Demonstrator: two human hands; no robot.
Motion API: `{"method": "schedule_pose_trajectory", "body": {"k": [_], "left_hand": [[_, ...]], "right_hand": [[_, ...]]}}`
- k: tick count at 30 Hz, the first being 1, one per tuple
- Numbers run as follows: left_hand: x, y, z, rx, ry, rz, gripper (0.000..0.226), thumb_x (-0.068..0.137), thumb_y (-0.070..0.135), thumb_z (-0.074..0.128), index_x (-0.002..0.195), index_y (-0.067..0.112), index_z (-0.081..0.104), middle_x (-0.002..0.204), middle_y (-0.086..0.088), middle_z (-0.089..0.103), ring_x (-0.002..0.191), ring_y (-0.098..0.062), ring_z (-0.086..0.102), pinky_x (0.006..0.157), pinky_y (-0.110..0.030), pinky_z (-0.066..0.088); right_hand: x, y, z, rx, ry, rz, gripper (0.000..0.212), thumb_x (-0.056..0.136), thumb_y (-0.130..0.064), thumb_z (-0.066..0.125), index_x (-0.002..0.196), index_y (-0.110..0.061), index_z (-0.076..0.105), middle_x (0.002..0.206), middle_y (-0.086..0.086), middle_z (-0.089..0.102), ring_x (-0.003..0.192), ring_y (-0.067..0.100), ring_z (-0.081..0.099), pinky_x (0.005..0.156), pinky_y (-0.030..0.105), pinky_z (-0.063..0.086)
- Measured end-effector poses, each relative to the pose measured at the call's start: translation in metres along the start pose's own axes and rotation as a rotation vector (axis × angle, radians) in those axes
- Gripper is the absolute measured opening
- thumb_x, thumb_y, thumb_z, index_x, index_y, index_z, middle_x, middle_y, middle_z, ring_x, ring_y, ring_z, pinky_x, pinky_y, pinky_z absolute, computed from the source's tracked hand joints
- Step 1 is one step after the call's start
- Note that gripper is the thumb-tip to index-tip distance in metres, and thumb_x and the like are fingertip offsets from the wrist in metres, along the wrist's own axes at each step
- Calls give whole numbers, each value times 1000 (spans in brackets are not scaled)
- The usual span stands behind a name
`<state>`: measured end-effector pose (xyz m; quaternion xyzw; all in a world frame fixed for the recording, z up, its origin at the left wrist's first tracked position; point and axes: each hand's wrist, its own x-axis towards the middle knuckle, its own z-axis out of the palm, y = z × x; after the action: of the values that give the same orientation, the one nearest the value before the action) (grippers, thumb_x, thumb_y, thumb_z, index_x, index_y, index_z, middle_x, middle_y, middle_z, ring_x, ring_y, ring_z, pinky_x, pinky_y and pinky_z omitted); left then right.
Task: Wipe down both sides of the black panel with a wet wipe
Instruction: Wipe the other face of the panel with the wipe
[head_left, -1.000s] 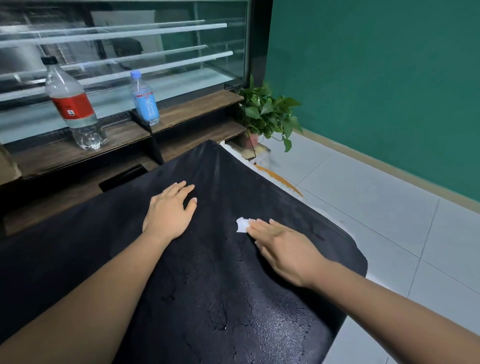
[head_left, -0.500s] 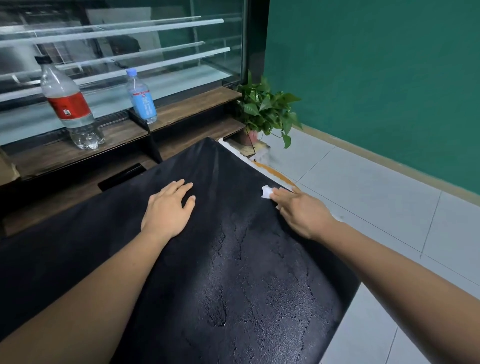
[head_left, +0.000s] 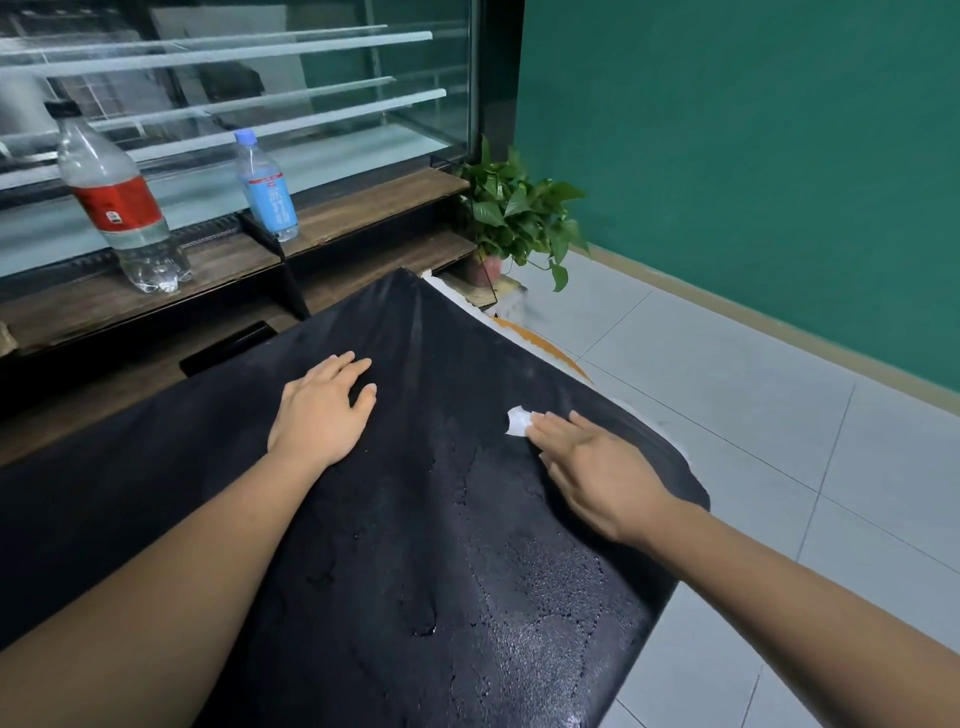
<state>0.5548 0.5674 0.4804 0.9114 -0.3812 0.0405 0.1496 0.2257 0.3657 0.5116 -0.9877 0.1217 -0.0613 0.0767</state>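
Note:
A large black panel (head_left: 415, 571) with a rough, cracked surface lies flat in front of me, its near half glistening wet. My left hand (head_left: 319, 410) rests flat on the panel with straight fingers, left of the middle. My right hand (head_left: 597, 470) presses a small white wet wipe (head_left: 517, 420) onto the panel with straight fingers near the right edge. Only the wipe's front corner shows beyond the fingertips.
A wooden shelf (head_left: 332, 223) before a glass display case carries a red-labelled bottle (head_left: 117, 202) and a blue-labelled bottle (head_left: 266, 189). A potted green plant (head_left: 519, 213) stands at the panel's far corner. Pale floor tiles (head_left: 753, 441) and a green wall lie to the right.
My right hand slid the wipe out to the panel's far right edge, then back toward me and inward. My left hand has stayed in place.

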Motion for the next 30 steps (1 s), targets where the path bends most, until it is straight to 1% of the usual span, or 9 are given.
{"method": "schedule_pose_trajectory", "body": {"k": [3,7,12,17,21,23,26,27,30], "left_hand": [[2,2,-2,-7,-12,9,52,107,54,38,154,36,48,165,11,40,156,-10,27,123,-44,26],[1,7,-8,-5,-24,26,49,107,49,43,153,33,50,163,8,42,152,-15,34,120,-45,29],[-5,33,-16,-90,-12,84,49,106,51,47,152,38,50,163,11,42,150,-15,36,120,-46,29],[-22,74,-17,-156,-14,179,50,104,54,48,153,41,49,162,15,41,150,-8,33,121,-42,27],[-35,100,-11,-181,-57,210,53,104,57,48,154,40,47,164,15,38,152,-7,30,121,-41,25],[-41,110,-6,-185,-63,224,54,104,57,48,154,39,47,164,14,38,153,-7,28,121,-40,24],[-49,120,4,-170,-82,247,55,104,59,46,155,39,46,165,13,38,155,-7,25,123,-38,22],[-52,122,7,-157,-87,250,56,104,59,45,155,39,46,166,13,37,155,-6,23,124,-38,22],[-58,122,14,-140,-77,244,57,104,62,40,156,39,45,167,14,34,157,-5,21,127,-37,21]], "right_hand": [[-23,-11,2,9,7,-41,48,108,-27,35,155,-25,40,161,-7,46,149,12,39,129,26,11],[-43,-17,4,3,-5,-75,50,105,-28,37,154,-24,44,162,-6,45,151,10,38,128,27,12],[-40,-3,4,-64,-16,-100,47,110,-31,35,155,-23,42,164,-6,42,152,11,37,130,33,17],[-21,16,-5,-82,-26,-48,46,110,-27,36,155,-19,44,164,-3,42,153,15,36,131,33,13],[-4,33,-10,-110,-42,8,45,110,-26,35,154,-20,43,164,-5,41,154,14,33,130,33,13],[4,42,-13,-115,-45,47,40,110,-25,34,148,-20,47,159,-5,46,151,15,36,129,33,17],[14,50,-15,-117,-45,113,30,107,-22,34,131,-20,51,140,-4,56,137,20,49,123,34,29],[15,52,-14,-112,-42,132,29,107,-22,34,130,-20,51,139,-4,56,135,20,50,122,33,29],[15,54,-9,-89,-11,151,34,108,-22,36,139,-19,50,149,-3,53,144,19,46,125,33,26]]}}
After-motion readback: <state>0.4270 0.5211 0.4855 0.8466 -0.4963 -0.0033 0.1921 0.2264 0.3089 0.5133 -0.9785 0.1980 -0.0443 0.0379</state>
